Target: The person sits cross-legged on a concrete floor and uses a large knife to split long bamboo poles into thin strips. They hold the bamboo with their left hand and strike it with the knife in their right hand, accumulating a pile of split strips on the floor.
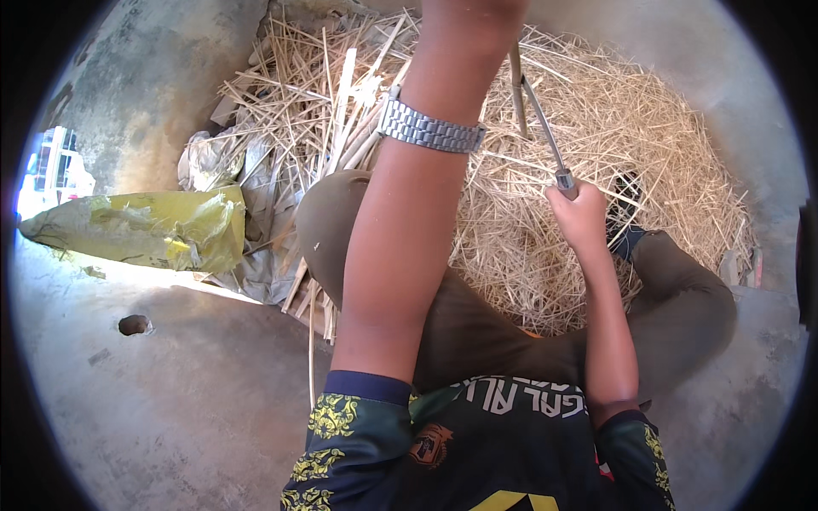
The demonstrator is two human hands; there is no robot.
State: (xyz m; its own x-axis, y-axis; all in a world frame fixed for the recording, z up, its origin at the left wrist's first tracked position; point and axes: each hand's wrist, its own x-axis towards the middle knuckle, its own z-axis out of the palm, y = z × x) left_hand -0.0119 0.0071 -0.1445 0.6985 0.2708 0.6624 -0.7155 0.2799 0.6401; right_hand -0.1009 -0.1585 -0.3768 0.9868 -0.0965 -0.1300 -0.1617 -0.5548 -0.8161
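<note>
Our right hand (581, 213) clasps the knife (548, 134), blade slanting up-left beside the bamboo stick (518, 95) — whether our left hand (467, 38) grips, we can't tell.

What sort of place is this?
Probably a rough, floor-level handwork space: bare grey floor, a broad heap of straw-like shavings with longer pale strips alongside, and a knife-like tool in the right hand.

White lettering (509, 395): on dark shirt (503, 460), near its lap edge, partly folded
Orange badge (430, 446): shirt's left side, too small to read
</note>
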